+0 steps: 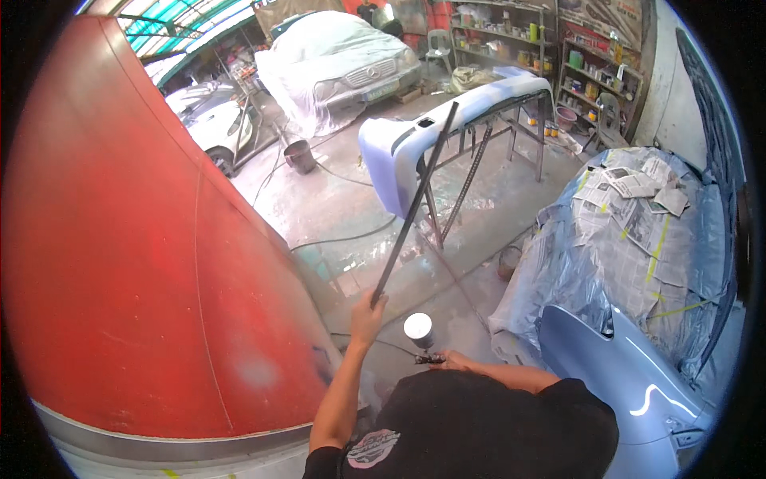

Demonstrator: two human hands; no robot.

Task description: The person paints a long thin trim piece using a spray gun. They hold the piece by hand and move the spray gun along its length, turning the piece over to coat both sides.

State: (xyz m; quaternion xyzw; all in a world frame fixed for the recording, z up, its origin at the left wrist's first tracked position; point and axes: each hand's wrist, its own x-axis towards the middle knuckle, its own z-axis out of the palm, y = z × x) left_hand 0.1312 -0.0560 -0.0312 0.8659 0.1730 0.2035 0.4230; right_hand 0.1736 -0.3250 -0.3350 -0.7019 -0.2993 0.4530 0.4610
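My left hand (368, 316) is closed round the lower end of a long, thin black strip (413, 206). The strip slants up and away to the right, its far end overlapping the view of a pale blue-violet car bumper (384, 160) on a metal stand (536, 144). Lower and to the right, my right hand (453, 361) grips a spray gun (429, 359). A round cup with a white top (417, 326) sits upright on the gun. The fingers of my right hand are partly hidden behind my arm and the gun. The gun and the strip are apart.
A large red panel (120, 239) fills the left side. At right stand a newspaper-masked car part (622, 215) and a blue fender (638, 359). Hoses (343, 240) cross the floor near a dark bucket (299, 157). Behind are a covered car (319, 56) and shelves (503, 36).
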